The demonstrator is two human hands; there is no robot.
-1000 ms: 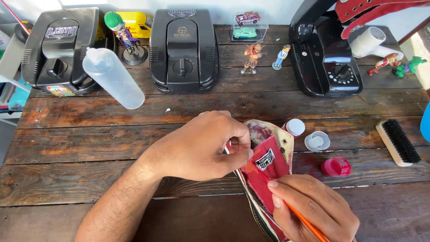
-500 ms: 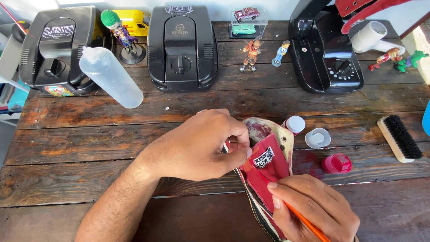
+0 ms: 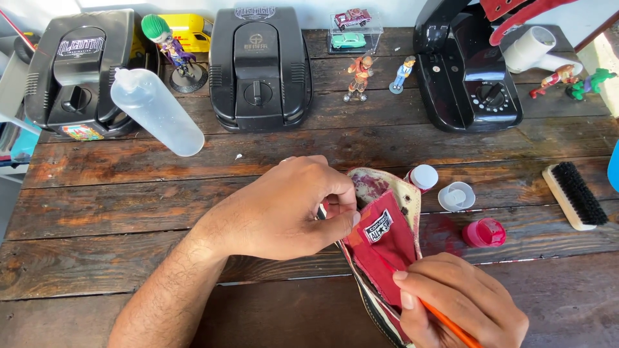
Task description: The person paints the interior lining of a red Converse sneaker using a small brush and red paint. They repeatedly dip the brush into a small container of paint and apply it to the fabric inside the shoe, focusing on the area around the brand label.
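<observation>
Red shoe (image 3: 380, 248) held by left hand (image 3: 284, 209), toe cut off below

The shoe (image 3: 387, 258) runs off the bottom edge, so its sole and toe are out of sight; the left hand (image 3: 284, 209) covers its near side, and the fingertips (image 3: 345, 219) hide the edge they pinch. The right hand (image 3: 461, 303) is cut by the bottom edge, and the orange brush (image 3: 445, 319) it grips leaves the picture there; its tip is lost inside the red lining. At the top right a red strap (image 3: 522, 9) and a white dryer (image 3: 535, 51) are partly cut off or covered. A blue thing (image 3: 614, 167) shows only a sliver at the right edge. The left machine (image 3: 71, 77) is partly hidden by the bottle (image 3: 155, 113).
</observation>
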